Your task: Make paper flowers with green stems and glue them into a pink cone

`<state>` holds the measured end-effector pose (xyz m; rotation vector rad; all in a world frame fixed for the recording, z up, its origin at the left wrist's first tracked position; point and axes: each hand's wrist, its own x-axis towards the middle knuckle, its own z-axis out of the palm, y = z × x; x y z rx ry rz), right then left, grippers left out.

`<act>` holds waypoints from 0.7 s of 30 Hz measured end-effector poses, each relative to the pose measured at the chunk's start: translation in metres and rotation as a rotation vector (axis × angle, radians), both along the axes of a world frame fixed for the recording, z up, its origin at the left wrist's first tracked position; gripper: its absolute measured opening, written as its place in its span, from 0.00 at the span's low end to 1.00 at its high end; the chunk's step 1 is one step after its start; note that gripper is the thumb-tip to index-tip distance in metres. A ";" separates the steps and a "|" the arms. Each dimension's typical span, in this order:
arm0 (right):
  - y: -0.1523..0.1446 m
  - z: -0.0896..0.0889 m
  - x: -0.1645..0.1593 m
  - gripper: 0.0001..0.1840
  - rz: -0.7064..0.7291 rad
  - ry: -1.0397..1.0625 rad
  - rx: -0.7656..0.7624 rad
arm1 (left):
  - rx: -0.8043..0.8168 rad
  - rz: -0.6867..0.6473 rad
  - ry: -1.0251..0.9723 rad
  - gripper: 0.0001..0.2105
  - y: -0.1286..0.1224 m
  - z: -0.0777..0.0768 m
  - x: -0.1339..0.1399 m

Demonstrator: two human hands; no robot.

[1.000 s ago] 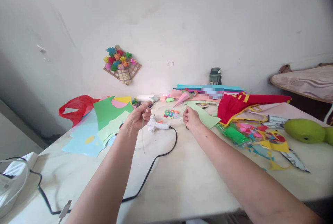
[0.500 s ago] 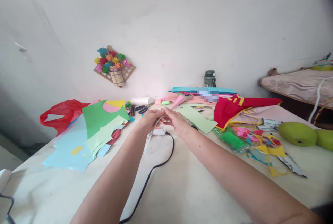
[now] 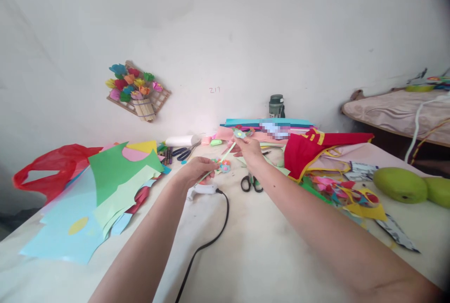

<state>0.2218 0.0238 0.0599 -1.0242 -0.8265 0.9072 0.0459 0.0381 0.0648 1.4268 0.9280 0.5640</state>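
Observation:
A narrow pale green paper strip (image 3: pixel 228 152) slants between my two hands above the table. My left hand (image 3: pixel 199 170) is closed on its lower part, and the end pokes out below the fingers. My right hand (image 3: pixel 249 147) is higher and farther right, pinching the upper end. A light blue paper flower with a yellow centre (image 3: pixel 240 133) shows at the right fingertips; I cannot tell if it is held too. Small coloured paper flowers (image 3: pixel 224 166) are just right of the left fingertips. Below the left hand lies a white corded device (image 3: pixel 204 189), partly hidden.
Black-handled scissors (image 3: pixel 251 184) lie below my right hand. Coloured paper sheets (image 3: pixel 123 167) and a red plastic bag (image 3: pixel 38 171) are at left. A red cloth with yellow trim (image 3: pixel 298 155), paper scraps and green fruit (image 3: pixel 400 185) lie right. A bottle (image 3: pixel 276 106) stands at the back.
My hands were together and are now apart, the right one up and to the right. The strip, which hung from the left hand, now spans both. Scissors and small flowers have come into sight.

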 end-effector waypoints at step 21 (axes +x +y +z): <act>0.040 0.003 0.085 0.08 -0.207 0.124 -0.092 | 0.744 0.211 0.835 0.23 0.122 -0.020 0.109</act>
